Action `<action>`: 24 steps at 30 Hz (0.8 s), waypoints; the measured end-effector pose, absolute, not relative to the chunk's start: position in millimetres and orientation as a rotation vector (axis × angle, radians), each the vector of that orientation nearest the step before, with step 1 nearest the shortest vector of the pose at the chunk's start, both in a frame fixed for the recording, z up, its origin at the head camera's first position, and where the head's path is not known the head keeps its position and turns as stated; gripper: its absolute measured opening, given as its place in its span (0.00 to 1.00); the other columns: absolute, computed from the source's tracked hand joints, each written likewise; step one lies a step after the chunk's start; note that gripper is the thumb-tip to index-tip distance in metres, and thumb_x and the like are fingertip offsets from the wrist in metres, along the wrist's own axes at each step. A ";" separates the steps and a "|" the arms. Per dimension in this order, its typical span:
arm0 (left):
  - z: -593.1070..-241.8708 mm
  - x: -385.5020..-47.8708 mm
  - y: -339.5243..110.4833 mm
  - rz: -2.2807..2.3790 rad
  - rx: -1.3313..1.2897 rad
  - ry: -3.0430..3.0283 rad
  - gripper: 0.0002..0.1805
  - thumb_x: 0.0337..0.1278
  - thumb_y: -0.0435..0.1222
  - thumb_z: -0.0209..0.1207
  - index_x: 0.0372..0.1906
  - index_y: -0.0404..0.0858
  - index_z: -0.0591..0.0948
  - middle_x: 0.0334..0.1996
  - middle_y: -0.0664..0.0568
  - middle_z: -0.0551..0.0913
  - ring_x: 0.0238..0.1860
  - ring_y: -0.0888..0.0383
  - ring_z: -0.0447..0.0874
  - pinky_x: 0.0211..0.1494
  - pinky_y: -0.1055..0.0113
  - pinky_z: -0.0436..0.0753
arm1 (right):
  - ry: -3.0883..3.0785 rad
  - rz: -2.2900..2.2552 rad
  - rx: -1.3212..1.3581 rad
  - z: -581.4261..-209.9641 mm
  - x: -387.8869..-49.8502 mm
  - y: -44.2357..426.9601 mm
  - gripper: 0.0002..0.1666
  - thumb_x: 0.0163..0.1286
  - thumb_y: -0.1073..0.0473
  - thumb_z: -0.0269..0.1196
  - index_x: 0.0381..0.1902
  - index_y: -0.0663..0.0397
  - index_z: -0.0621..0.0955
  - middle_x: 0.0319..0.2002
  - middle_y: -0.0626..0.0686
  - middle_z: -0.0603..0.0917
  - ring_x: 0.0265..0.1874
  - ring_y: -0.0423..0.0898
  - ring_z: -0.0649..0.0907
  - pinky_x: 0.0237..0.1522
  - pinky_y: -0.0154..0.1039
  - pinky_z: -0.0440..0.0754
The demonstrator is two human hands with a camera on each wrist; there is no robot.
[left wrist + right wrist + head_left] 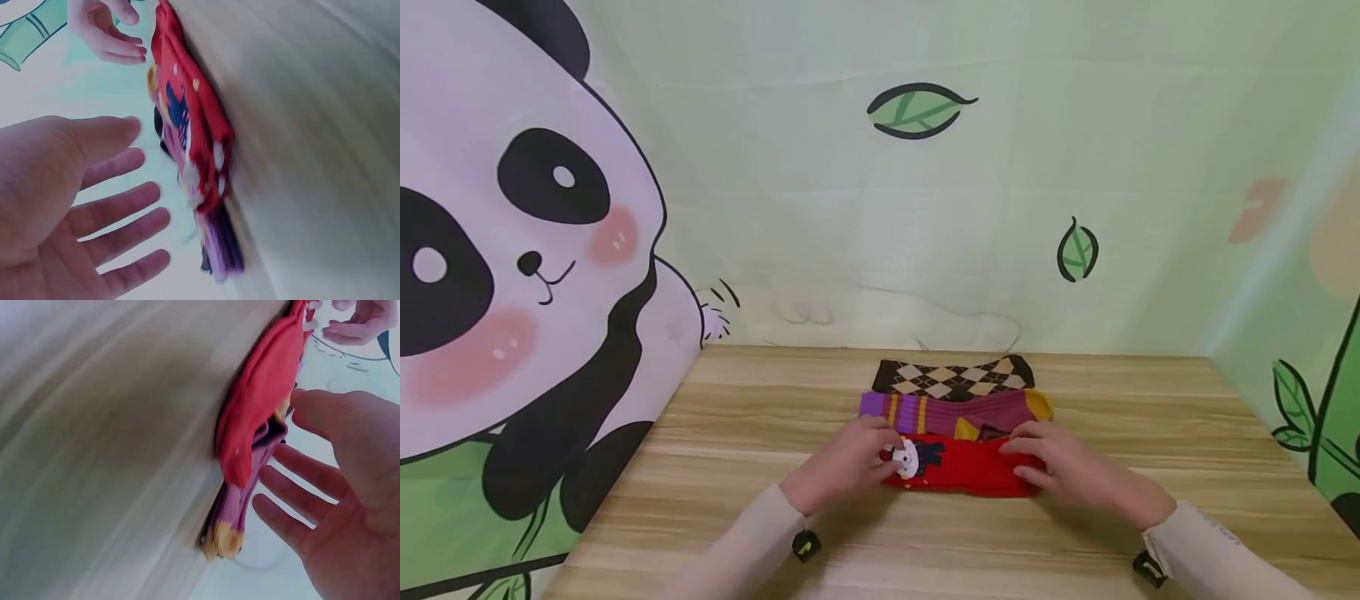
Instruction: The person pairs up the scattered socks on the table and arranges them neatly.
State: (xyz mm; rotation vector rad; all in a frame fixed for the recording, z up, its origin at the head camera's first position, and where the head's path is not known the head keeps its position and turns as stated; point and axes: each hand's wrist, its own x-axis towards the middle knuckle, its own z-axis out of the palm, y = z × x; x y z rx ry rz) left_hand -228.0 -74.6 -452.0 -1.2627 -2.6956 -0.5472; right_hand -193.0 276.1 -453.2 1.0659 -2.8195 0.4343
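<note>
A red pair of socks [977,467] with a white-faced cartoon figure lies flat across the wooden table. Over its left end, my left hand [853,458] hovers; in the left wrist view its fingers are spread and apart from the cloth. My right hand [1067,467] is at the sock's other end, and the right wrist view shows its fingers [294,487] loosely spread, holding nothing. Just behind lie purple-and-maroon striped socks [936,412] with yellow toe and heel, partly covered by the red ones. Furthest back is a black-and-tan argyle sock pair [955,379].
The wooden table [760,392] ends at a pale green backdrop [805,208] printed with leaves. A large printed panda [647,333] fills the left side. Small black devices hang under both wrists, such as the left wrist device [806,546].
</note>
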 end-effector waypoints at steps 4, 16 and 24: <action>-444.8 -231.4 -88.5 -0.544 -1.203 -2.599 0.10 0.63 0.38 0.70 0.44 0.37 0.88 0.43 0.50 0.85 0.43 0.55 0.80 0.50 0.60 0.83 | -2.761 0.403 1.007 -450.2 -195.8 282.0 0.19 0.68 0.57 0.71 0.56 0.53 0.86 0.55 0.54 0.83 0.53 0.53 0.81 0.55 0.53 0.82; -445.1 -241.8 -128.5 -0.506 -1.030 -2.467 0.14 0.59 0.40 0.72 0.45 0.37 0.87 0.47 0.45 0.86 0.50 0.46 0.83 0.56 0.49 0.82 | -2.700 0.384 0.908 -449.1 -198.6 301.2 0.23 0.66 0.53 0.73 0.59 0.49 0.85 0.56 0.54 0.84 0.56 0.56 0.82 0.56 0.58 0.81; -450.8 -245.9 -145.5 -0.490 -0.946 -2.462 0.16 0.57 0.39 0.73 0.48 0.37 0.87 0.48 0.45 0.85 0.49 0.47 0.82 0.55 0.49 0.82 | -2.727 0.383 0.867 -448.4 -199.5 309.2 0.24 0.65 0.54 0.74 0.58 0.50 0.85 0.57 0.57 0.84 0.57 0.58 0.81 0.57 0.60 0.80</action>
